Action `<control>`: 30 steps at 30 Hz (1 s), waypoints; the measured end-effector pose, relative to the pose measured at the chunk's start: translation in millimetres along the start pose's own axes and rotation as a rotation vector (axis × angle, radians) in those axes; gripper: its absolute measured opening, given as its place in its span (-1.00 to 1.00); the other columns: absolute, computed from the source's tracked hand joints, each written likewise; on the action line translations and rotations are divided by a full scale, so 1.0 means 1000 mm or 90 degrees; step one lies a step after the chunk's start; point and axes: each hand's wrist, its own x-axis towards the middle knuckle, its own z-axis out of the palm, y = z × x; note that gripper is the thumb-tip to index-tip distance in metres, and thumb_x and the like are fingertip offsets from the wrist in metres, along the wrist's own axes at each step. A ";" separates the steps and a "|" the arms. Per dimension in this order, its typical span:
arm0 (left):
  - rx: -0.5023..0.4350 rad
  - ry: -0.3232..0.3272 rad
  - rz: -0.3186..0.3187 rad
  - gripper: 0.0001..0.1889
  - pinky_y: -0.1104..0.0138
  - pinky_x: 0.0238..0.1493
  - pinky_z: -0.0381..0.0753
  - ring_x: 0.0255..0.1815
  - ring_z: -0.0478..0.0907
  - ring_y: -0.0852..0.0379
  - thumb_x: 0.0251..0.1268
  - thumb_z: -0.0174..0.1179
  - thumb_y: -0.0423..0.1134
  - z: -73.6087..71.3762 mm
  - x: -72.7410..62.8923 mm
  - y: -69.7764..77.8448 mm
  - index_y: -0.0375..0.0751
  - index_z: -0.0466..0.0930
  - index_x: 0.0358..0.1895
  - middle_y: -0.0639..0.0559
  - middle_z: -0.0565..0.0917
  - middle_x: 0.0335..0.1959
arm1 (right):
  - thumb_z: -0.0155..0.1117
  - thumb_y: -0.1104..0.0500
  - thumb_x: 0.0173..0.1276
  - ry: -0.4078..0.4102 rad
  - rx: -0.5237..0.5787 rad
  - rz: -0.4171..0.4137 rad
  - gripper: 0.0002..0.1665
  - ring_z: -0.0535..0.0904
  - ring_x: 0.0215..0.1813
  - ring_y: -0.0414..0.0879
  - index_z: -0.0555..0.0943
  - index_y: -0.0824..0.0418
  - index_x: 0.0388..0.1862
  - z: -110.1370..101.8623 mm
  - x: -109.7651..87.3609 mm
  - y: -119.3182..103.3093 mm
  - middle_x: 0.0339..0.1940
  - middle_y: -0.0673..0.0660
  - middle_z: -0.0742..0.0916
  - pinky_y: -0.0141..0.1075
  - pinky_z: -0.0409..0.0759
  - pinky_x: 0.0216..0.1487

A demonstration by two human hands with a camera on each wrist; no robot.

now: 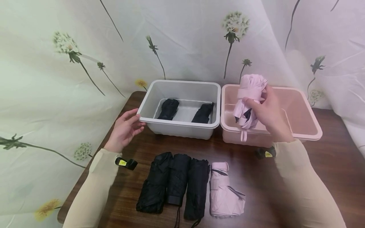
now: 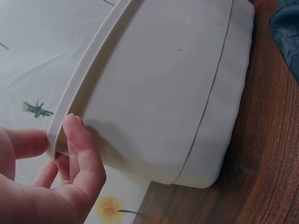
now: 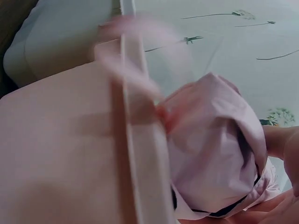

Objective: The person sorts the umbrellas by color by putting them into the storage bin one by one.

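My right hand (image 1: 271, 114) grips a folded pink umbrella (image 1: 251, 93), held over the left part of the pink bin (image 1: 309, 122). Its strap loop dangles past the bin's front rim, and in the right wrist view the umbrella (image 3: 210, 158) shows beside that rim, the loop blurred. With thumb and fingers, my left hand (image 1: 124, 129) pinches the front left corner of the grey-white bin (image 1: 182, 129); the left wrist view shows the thumb and fingers on either side of its rim (image 2: 81, 77). Inside that bin lie two black folded umbrellas, one at left (image 1: 169, 109) and one at right (image 1: 203, 113).
In front of the bins, three black folded umbrellas (image 1: 178, 179) lie side by side on the dark wooden table (image 1: 125, 190). A second pink umbrella (image 1: 225, 199) is to their right. Behind the bins hangs a flower-print cloth (image 1: 188, 47). Both bins stand side by side.
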 end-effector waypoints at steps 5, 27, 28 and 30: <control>0.000 0.000 0.003 -0.52 0.41 -0.29 0.68 -0.36 0.66 0.23 0.39 0.15 -0.19 0.000 0.000 0.000 -0.05 0.27 0.32 -0.02 0.44 0.02 | 0.27 0.04 0.33 -0.018 -0.018 0.014 -0.19 0.59 -0.07 -0.03 0.15 0.19 0.44 0.003 0.003 0.002 0.16 0.32 0.52 -0.50 0.61 -0.33; 0.009 0.000 0.002 -0.48 0.41 -0.27 0.68 -0.34 0.66 0.22 0.38 0.17 -0.16 0.000 0.000 0.000 -0.06 0.25 0.35 0.00 0.43 0.05 | 0.17 -0.20 0.36 -0.143 -0.095 0.092 0.05 0.54 0.24 0.20 -0.10 0.19 0.57 -0.012 -0.005 0.012 0.46 0.33 0.34 -0.09 0.66 0.01; 0.009 -0.001 0.002 -0.48 0.41 -0.27 0.68 -0.33 0.66 0.22 0.37 0.17 -0.16 0.000 0.000 0.000 -0.06 0.25 0.35 0.00 0.43 0.05 | 0.17 -0.24 0.35 -0.140 -0.106 0.085 0.04 0.55 0.24 0.18 -0.05 0.19 0.57 -0.013 -0.006 0.012 0.44 0.32 0.37 -0.07 0.64 0.04; 0.009 -0.002 0.002 -0.47 0.41 -0.26 0.68 -0.33 0.66 0.22 0.38 0.17 -0.16 0.000 0.000 0.000 -0.06 0.25 0.35 0.01 0.43 0.06 | 0.15 -0.29 0.33 -0.131 -0.128 0.074 0.00 0.61 0.17 0.13 0.06 0.18 0.55 -0.015 -0.010 0.013 0.41 0.28 0.42 -0.15 0.65 0.04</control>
